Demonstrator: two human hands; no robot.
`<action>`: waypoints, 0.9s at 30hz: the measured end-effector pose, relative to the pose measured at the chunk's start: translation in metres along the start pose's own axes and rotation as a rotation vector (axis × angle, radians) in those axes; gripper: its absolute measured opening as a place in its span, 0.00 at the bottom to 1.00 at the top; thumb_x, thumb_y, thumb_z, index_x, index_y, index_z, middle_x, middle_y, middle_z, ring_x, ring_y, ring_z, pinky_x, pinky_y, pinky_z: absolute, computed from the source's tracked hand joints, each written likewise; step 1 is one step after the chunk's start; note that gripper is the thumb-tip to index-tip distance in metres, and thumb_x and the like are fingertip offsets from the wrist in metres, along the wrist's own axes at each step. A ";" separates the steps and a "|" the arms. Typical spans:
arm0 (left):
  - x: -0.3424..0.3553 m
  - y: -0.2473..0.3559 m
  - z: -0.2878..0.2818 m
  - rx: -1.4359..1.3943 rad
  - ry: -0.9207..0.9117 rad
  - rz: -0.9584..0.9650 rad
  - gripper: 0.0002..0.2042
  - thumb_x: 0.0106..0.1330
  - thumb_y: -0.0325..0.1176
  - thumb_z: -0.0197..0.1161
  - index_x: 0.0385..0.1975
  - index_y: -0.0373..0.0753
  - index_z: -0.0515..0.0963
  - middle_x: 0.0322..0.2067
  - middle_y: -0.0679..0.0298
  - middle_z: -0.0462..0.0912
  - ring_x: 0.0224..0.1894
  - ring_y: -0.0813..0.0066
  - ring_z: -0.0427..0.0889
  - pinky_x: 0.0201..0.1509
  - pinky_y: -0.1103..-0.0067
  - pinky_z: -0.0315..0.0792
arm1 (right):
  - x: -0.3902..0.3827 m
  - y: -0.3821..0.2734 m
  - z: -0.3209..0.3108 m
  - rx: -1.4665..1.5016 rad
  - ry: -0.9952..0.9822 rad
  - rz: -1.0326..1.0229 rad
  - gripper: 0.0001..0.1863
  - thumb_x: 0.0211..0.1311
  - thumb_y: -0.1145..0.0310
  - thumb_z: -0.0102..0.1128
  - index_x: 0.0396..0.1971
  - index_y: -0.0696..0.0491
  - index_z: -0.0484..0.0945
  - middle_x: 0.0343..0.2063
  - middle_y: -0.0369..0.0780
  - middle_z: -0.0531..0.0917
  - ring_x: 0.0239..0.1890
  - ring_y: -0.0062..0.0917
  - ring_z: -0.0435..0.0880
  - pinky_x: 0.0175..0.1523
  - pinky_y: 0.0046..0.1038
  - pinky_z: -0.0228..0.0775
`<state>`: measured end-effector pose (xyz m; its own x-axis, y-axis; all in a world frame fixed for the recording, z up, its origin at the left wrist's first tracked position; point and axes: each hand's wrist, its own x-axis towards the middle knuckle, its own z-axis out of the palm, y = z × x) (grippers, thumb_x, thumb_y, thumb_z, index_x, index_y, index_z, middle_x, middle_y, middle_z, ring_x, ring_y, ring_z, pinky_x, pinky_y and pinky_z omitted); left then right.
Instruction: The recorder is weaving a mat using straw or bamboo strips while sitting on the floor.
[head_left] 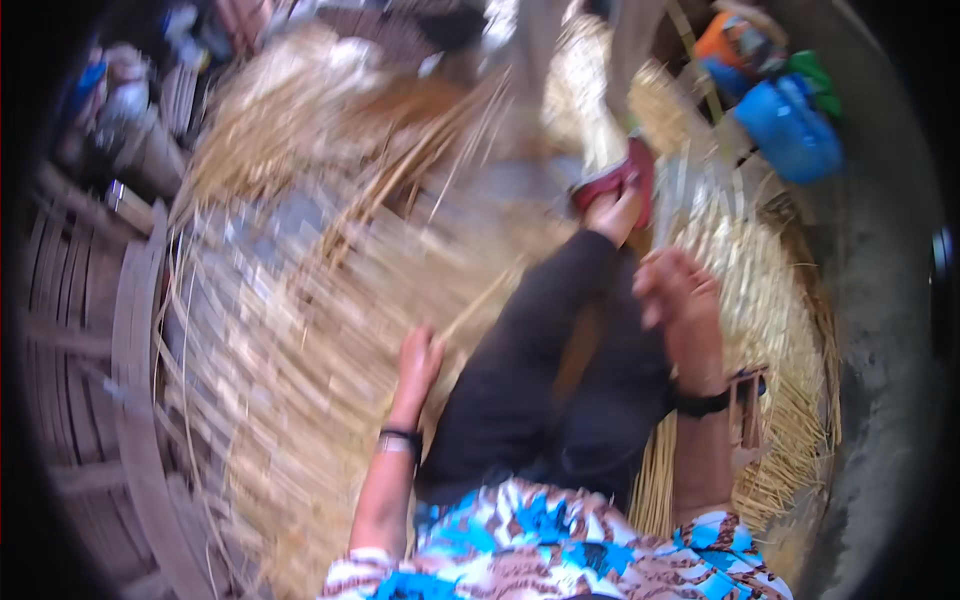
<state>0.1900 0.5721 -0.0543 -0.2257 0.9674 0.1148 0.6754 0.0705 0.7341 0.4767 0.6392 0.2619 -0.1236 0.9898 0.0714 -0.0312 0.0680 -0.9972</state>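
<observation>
Straw-coloured bamboo strips (330, 330) fanned over the floor, within easy reach of the seated legs. Left hand (415, 365) down among them, fingers spread, apparently gripping nothing; right hand (675, 295) loosely curled above the knee; blur hides any hold.

I wear a short-sleeved top (560, 545) printed in bright blue, brown and white. Just beyond its hem, loose black trousers (545, 370) cover my legs. My left wrist carries a thin black band beside a silvery bangle (400, 440); my right wrist carries a black strap (703, 402). A dark red sandal (622, 180) sits at the trousers' far end.
</observation>
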 end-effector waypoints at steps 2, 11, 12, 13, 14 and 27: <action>-0.015 -0.011 -0.014 0.043 0.030 -0.032 0.14 0.53 0.35 0.61 0.36 0.35 0.73 0.30 0.50 0.74 0.36 0.51 0.72 0.39 0.63 0.67 | -0.002 0.009 0.012 0.050 -0.013 0.072 0.09 0.64 0.67 0.53 0.31 0.57 0.76 0.20 0.35 0.79 0.14 0.11 0.70 0.20 0.13 0.62; 0.007 -0.035 0.026 -0.016 -0.039 -0.085 0.12 0.49 0.39 0.63 0.25 0.36 0.82 0.26 0.48 0.81 0.33 0.50 0.80 0.41 0.63 0.74 | -0.013 -0.002 -0.003 0.093 -0.089 0.000 0.08 0.62 0.68 0.56 0.33 0.58 0.77 0.24 0.36 0.81 0.17 0.13 0.74 0.24 0.14 0.65; 0.013 -0.022 0.023 0.024 -0.074 -0.089 0.12 0.49 0.40 0.63 0.23 0.35 0.82 0.25 0.48 0.81 0.31 0.50 0.80 0.41 0.64 0.74 | -0.014 -0.006 -0.011 0.087 -0.080 0.018 0.08 0.63 0.69 0.55 0.34 0.58 0.76 0.24 0.37 0.81 0.18 0.14 0.75 0.24 0.14 0.66; 0.013 -0.013 0.017 0.068 -0.105 -0.112 0.13 0.49 0.40 0.63 0.22 0.34 0.82 0.23 0.47 0.81 0.30 0.50 0.81 0.41 0.64 0.74 | -0.015 -0.012 -0.014 0.086 -0.075 -0.009 0.08 0.63 0.69 0.55 0.34 0.58 0.76 0.24 0.37 0.81 0.18 0.14 0.75 0.24 0.14 0.66; 0.016 -0.021 0.020 0.066 -0.094 -0.093 0.13 0.49 0.40 0.63 0.22 0.34 0.82 0.23 0.47 0.81 0.30 0.50 0.81 0.41 0.64 0.74 | -0.016 -0.016 -0.017 0.092 -0.040 -0.010 0.07 0.62 0.69 0.56 0.34 0.58 0.77 0.25 0.37 0.81 0.19 0.15 0.76 0.24 0.15 0.66; 0.028 -0.092 0.053 0.224 -0.048 0.026 0.17 0.50 0.43 0.65 0.21 0.31 0.81 0.21 0.48 0.81 0.26 0.61 0.82 0.31 0.71 0.71 | -0.055 -0.035 -0.042 -0.026 0.186 -0.063 0.08 0.60 0.68 0.58 0.26 0.57 0.78 0.19 0.33 0.77 0.19 0.14 0.73 0.24 0.17 0.64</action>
<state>0.1582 0.6055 -0.1542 -0.1760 0.9797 0.0963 0.8206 0.0920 0.5641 0.5264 0.5875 0.2917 0.0632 0.9894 0.1305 -0.0075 0.1312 -0.9913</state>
